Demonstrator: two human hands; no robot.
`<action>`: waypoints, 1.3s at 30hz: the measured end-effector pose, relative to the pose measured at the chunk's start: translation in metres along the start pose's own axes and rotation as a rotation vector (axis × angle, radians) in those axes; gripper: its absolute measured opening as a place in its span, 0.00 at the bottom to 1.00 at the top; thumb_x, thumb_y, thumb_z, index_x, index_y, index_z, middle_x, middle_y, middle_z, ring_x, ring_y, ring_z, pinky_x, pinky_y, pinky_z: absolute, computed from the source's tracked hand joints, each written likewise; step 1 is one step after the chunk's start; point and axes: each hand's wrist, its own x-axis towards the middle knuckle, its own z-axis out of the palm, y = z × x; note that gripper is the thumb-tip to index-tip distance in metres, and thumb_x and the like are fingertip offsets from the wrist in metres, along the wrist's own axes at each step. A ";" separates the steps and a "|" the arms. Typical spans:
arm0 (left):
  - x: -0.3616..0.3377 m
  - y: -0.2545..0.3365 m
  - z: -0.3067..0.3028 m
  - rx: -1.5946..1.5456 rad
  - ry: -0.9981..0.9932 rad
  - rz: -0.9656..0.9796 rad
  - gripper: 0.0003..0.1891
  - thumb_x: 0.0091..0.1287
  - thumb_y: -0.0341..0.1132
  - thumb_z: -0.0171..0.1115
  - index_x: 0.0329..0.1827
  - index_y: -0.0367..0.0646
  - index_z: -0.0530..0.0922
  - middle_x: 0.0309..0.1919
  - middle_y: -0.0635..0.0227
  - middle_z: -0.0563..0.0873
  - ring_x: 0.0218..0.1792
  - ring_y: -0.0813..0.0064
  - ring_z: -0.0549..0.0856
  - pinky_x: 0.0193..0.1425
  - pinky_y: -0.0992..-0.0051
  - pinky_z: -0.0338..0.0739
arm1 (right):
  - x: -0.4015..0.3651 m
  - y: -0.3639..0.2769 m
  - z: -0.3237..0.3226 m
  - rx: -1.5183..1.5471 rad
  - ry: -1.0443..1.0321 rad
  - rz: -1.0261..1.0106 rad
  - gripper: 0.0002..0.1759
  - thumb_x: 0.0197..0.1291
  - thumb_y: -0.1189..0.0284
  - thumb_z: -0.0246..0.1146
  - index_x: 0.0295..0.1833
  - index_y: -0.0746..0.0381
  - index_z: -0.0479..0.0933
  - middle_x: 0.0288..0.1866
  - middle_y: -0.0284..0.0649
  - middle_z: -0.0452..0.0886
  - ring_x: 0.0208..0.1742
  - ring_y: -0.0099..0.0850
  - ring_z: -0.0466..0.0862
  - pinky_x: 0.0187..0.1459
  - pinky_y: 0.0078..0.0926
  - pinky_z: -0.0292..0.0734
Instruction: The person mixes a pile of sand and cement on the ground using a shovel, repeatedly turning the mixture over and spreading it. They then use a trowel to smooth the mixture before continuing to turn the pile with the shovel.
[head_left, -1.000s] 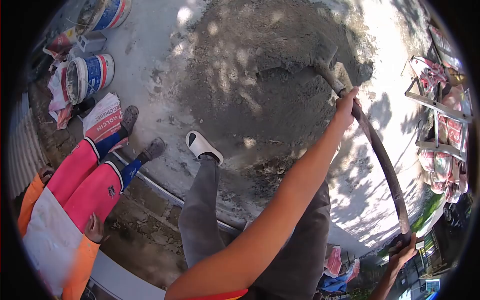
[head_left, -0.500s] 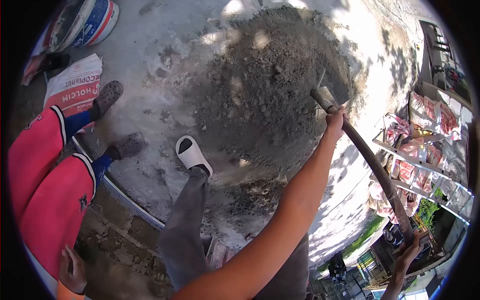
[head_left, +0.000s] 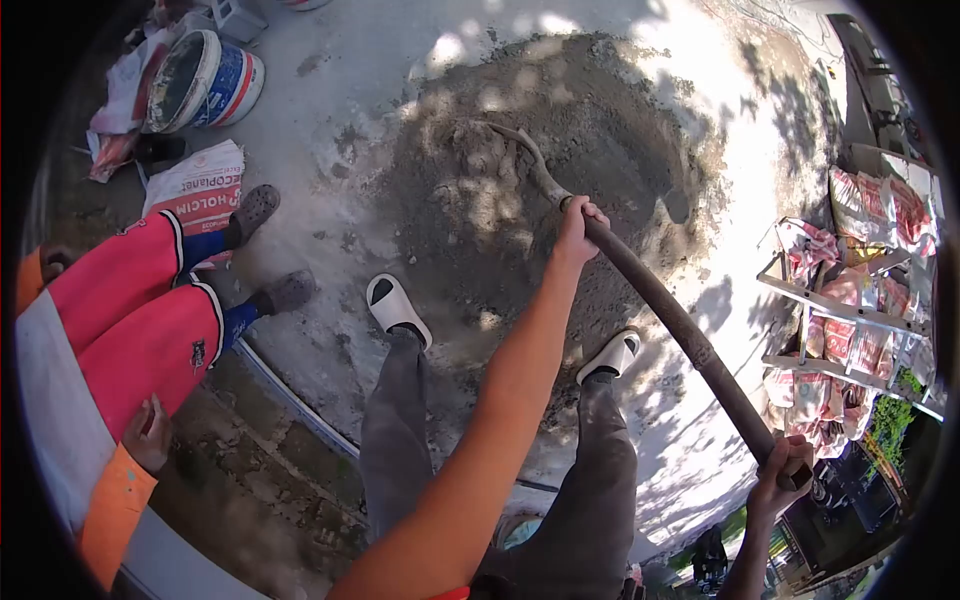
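Observation:
My left hand [head_left: 580, 229] is wrapped round a long-handled tool [head_left: 665, 310], near its head. At the lower right, my right hand [head_left: 783, 480] grips the far end of the same handle. The tool's metal head [head_left: 538, 165] reaches into a pile of grey, crumbly material [head_left: 460, 220] on the ground, and part of the head is buried or hard to make out. My feet, in light slides [head_left: 401, 310], stand at the near edge of the pile.
On the left stands a person in red shorts [head_left: 130, 270]. Beyond are a bucket [head_left: 235, 88] and a printed sack [head_left: 205, 190]. A ladder [head_left: 850, 312] and several sacks [head_left: 860, 345] are at the right. A raised edge [head_left: 300, 402] runs along the lower left.
The tool's head has moved left across the pile, and my left hand has moved left with it. My right hand has shifted slightly left and up. The view has shifted, showing both slides.

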 end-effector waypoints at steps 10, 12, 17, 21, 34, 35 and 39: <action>-0.064 -0.045 -0.038 0.050 0.002 0.189 0.05 0.51 0.29 0.49 0.18 0.44 0.66 0.10 0.80 0.65 0.12 0.89 0.67 0.18 0.88 0.66 | -0.081 0.154 -0.007 0.204 -0.327 -0.534 0.07 0.42 0.78 0.57 0.29 0.64 0.66 0.27 0.46 0.73 0.18 0.35 0.70 0.18 0.28 0.63; -0.077 -0.076 -0.042 0.054 -0.017 0.157 0.04 0.51 0.29 0.49 0.20 0.43 0.68 0.11 0.80 0.66 0.12 0.88 0.67 0.19 0.85 0.66 | -0.097 0.188 -0.023 0.228 -0.328 -0.470 0.06 0.44 0.75 0.56 0.30 0.62 0.67 0.28 0.46 0.73 0.20 0.36 0.71 0.21 0.30 0.64; -0.077 -0.195 -0.020 -0.004 0.092 0.082 0.07 0.55 0.32 0.51 0.19 0.45 0.68 0.12 0.80 0.68 0.15 0.86 0.70 0.26 0.81 0.69 | -0.122 0.280 -0.091 0.375 -0.159 -0.035 0.11 0.52 0.72 0.49 0.38 0.69 0.66 0.34 0.52 0.73 0.32 0.39 0.74 0.33 0.34 0.69; -0.027 -0.278 -0.024 0.102 0.099 -0.149 0.09 0.55 0.33 0.54 0.18 0.50 0.66 0.12 0.81 0.68 0.15 0.86 0.70 0.25 0.81 0.69 | -0.146 0.318 -0.139 0.184 0.114 0.338 0.11 0.56 0.70 0.49 0.31 0.69 0.69 0.32 0.42 0.72 0.33 0.31 0.70 0.36 0.27 0.65; -0.021 -0.164 -0.132 0.328 0.358 -0.107 0.11 0.51 0.34 0.55 0.15 0.46 0.64 0.10 0.68 0.68 0.13 0.72 0.69 0.18 0.72 0.67 | -0.163 0.178 -0.028 0.350 0.298 1.018 0.09 0.47 0.69 0.55 0.31 0.61 0.63 0.15 0.31 0.60 0.10 0.19 0.59 0.11 0.18 0.55; -0.013 -0.152 -0.140 0.340 0.405 -0.096 0.11 0.50 0.34 0.55 0.14 0.46 0.64 0.10 0.68 0.68 0.13 0.72 0.69 0.18 0.72 0.67 | -0.153 0.151 -0.009 0.355 0.379 1.085 0.09 0.47 0.69 0.55 0.31 0.60 0.63 0.14 0.31 0.59 0.07 0.19 0.58 0.09 0.18 0.54; -0.047 -0.114 -0.106 0.420 0.420 -0.159 0.11 0.50 0.34 0.56 0.14 0.45 0.65 0.10 0.69 0.68 0.13 0.74 0.69 0.18 0.73 0.67 | -0.175 0.154 -0.026 0.361 0.365 0.641 0.07 0.47 0.71 0.54 0.25 0.60 0.63 0.18 0.30 0.61 0.14 0.18 0.61 0.17 0.17 0.58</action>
